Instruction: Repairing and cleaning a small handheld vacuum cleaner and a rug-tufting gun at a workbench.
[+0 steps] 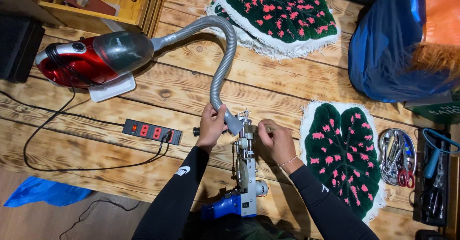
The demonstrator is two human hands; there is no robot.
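On wooden table [143,91]: left hand [212,122] grips grey hose [221,67], right hand [275,142] on tufting gun [244,168].

Tool's front end hidden behind hands
The right hand [276,142] covers the tufting gun [245,173] tip; the blue bag [388,48] and tool case [433,177] run off the right edge.

Single head-worn camera, looking straight down from above the wooden tabletop [143,91], moderately near; both hands sit centre-frame, forearms entering from the bottom edge.

hose [224,53]: ribbed grey plastic | tufting gun [245,173]: bare metal | table [143,91]: rough wood
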